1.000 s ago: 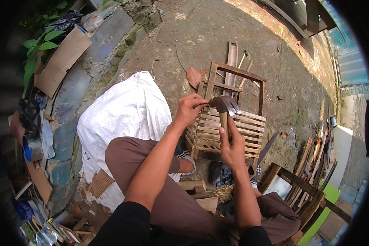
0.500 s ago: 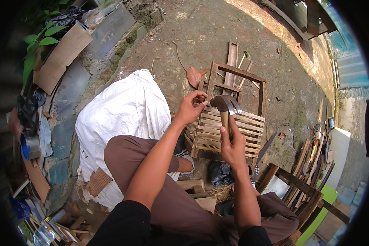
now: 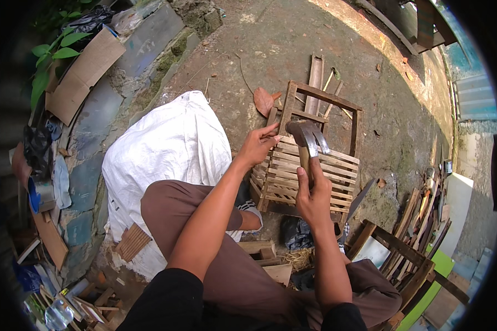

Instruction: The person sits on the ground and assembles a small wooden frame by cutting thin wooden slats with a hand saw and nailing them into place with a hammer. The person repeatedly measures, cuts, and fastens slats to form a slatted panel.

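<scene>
Seated on the packed-earth yard, I grip a claw hammer (image 3: 306,144) by its wooden handle in my right hand (image 3: 313,199), fist closed tight, the steel head raised just above a slatted wooden crate (image 3: 309,176). My left hand (image 3: 257,146) pinches something small at the crate's upper left corner, fingertips nearly closed; I cannot tell whether it is a nail. The crate lies before my knees, its slatted face largely in place, while the open frame (image 3: 321,110) at its far end carries no slats, so I judge the nailing part done. A stuffed white sack (image 3: 168,160) sits beside my left knee; loose wood offcuts (image 3: 268,259) lie near my legs.
</scene>
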`<act>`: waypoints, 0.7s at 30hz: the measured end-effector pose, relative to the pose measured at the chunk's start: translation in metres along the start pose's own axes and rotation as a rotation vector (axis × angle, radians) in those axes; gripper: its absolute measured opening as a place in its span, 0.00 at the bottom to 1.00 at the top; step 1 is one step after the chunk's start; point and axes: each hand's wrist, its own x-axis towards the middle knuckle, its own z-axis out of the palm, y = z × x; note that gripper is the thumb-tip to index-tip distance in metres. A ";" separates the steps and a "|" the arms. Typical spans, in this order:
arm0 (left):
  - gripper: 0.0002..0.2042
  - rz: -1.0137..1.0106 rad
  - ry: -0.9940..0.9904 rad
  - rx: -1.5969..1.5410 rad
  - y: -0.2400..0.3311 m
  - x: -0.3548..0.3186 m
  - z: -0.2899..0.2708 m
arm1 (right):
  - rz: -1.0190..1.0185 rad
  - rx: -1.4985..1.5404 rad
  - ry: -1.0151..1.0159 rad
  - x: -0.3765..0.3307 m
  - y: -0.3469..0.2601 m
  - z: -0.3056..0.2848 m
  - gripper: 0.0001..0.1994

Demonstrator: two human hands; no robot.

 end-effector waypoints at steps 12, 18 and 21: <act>0.27 0.023 0.013 -0.057 -0.002 0.000 0.002 | -0.108 0.077 0.138 -0.001 0.000 -0.001 0.29; 0.27 -0.033 0.017 -0.002 0.005 -0.001 0.003 | 0.194 -0.026 -0.082 0.006 -0.003 -0.004 0.26; 0.27 0.018 0.023 -0.035 -0.006 -0.004 0.001 | 0.180 0.059 -0.004 0.006 -0.002 -0.009 0.27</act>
